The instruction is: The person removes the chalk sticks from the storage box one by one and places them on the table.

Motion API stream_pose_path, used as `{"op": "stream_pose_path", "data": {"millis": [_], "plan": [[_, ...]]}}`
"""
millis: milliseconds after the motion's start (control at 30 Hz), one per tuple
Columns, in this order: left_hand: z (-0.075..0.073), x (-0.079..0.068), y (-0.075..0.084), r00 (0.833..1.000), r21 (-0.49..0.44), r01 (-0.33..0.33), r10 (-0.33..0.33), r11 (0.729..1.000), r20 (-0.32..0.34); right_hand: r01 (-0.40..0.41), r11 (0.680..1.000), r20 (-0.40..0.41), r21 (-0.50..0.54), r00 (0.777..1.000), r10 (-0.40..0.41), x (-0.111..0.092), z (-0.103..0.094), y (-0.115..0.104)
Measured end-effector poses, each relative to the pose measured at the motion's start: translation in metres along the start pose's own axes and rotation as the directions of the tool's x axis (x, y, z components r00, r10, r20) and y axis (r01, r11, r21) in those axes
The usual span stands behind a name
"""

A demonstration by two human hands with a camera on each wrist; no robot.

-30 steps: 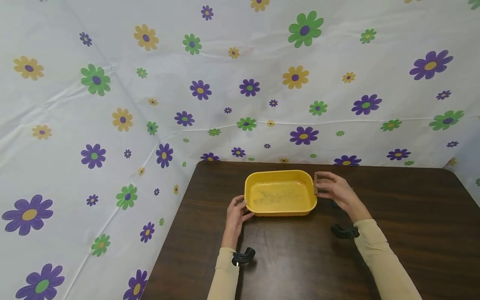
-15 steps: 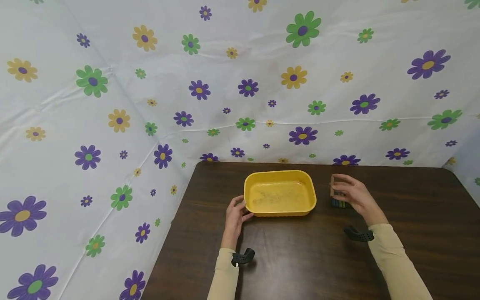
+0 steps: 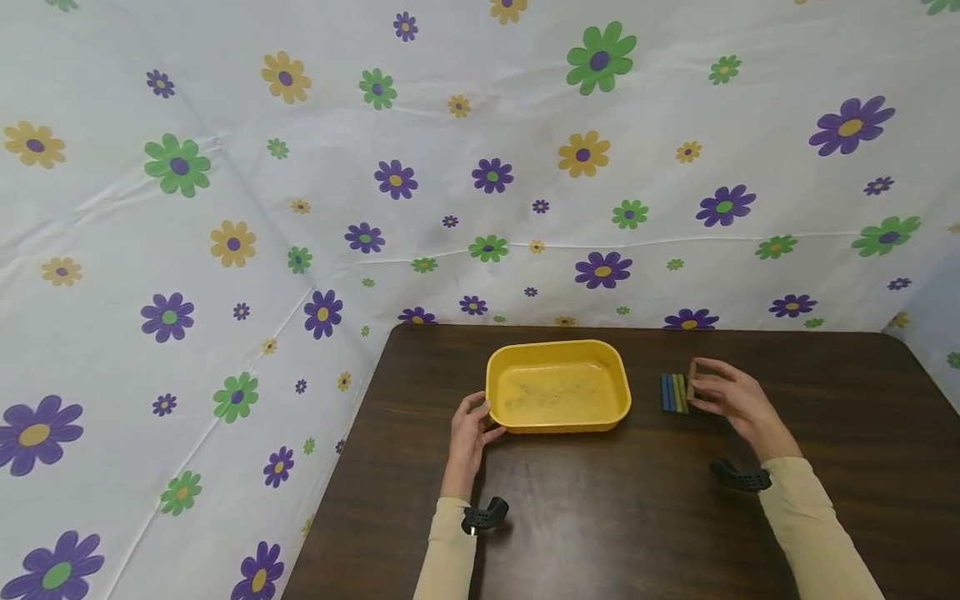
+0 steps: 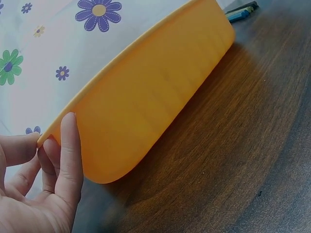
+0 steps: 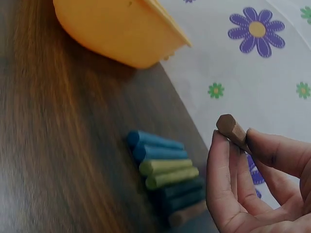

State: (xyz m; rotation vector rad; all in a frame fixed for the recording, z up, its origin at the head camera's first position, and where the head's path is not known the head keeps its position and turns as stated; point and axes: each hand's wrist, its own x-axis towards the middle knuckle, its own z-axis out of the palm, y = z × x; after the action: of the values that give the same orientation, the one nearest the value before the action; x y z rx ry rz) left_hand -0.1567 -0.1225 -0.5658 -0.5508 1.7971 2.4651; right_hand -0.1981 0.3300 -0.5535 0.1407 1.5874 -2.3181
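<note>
A yellow plastic tub [image 3: 558, 428] sits on the table; only its bare inside shows in the head view. At its left corner, my left hand [image 3: 468, 435] pinches the rim between thumb and fingers, as the left wrist view shows. My right hand [image 3: 738, 405] holds a short brown hexagonal crayon [image 5: 232, 130] between thumb and fingertips, raised above the table. Just below it lies a row of similar crayons side by side: blue crayons [image 5: 159, 153], green crayons [image 5: 170, 172], dark crayons [image 5: 183, 194] and another brown crayon [image 5: 188, 212], partly behind the hand.
The dark wooden table [image 3: 592, 517] ends at a white flowered sheet [image 3: 420, 108] hung behind and at the left. Black camera mounts [image 3: 486, 517] stick out from both wrists. A gap of bare tabletop separates the tub from the crayon row.
My right hand has moved right, from the tub's right edge to over the crayon row, carrying the brown crayon. More of the row shows now. The left hand stays on the tub.
</note>
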Motion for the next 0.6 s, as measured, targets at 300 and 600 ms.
{"op": "stream_pose_path", "data": {"millis": [300,600], "plan": [[-0.002,-0.002,0.003,1.0,-0.003,0.002,-0.002,1.0,-0.01,-0.027,0.998,-0.039,0.049,0.999,0.029,-0.001,-0.016,0.006],[-0.002,-0.001,0.003,1.0,-0.008,-0.005,0.005,1.0,-0.01,-0.001,0.982,-0.143,-0.19,0.989,-0.026,-0.003,-0.024,0.008]]}}
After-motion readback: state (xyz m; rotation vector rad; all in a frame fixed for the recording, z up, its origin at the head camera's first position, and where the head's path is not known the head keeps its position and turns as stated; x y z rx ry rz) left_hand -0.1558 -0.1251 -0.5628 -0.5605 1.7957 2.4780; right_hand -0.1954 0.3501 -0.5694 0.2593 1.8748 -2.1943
